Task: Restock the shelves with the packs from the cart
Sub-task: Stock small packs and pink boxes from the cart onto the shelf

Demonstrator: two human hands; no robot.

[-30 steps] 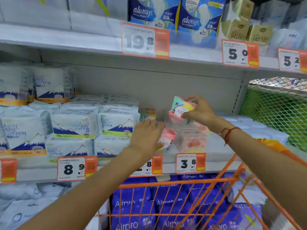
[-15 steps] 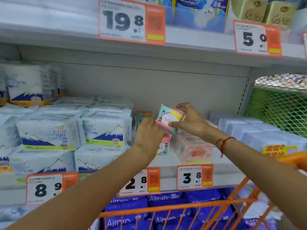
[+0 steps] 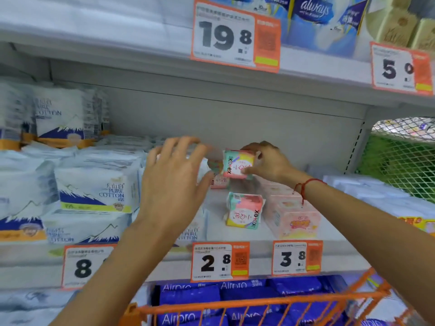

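My right hand pinches a small pink and green Kotex pack and holds it above the middle shelf, over the packs at the back of the row. A second Kotex pack stands on that shelf in front, above the 2.8 price tag. My left hand hovers to the left of the held pack, fingers spread, holding nothing. The orange wire cart sits at the bottom, with blue Airpro packs behind its rim.
White Pure Cotton packs are stacked on the shelf to the left. Pale pink packs stand to the right, above the 3.8 tag. The upper shelf carries blue Always packs. Green mesh closes the right side.
My left hand has let go of the lower Kotex pack, lifted and spread open. My right hand has carried its pack further back over the shelf. The view has moved closer.
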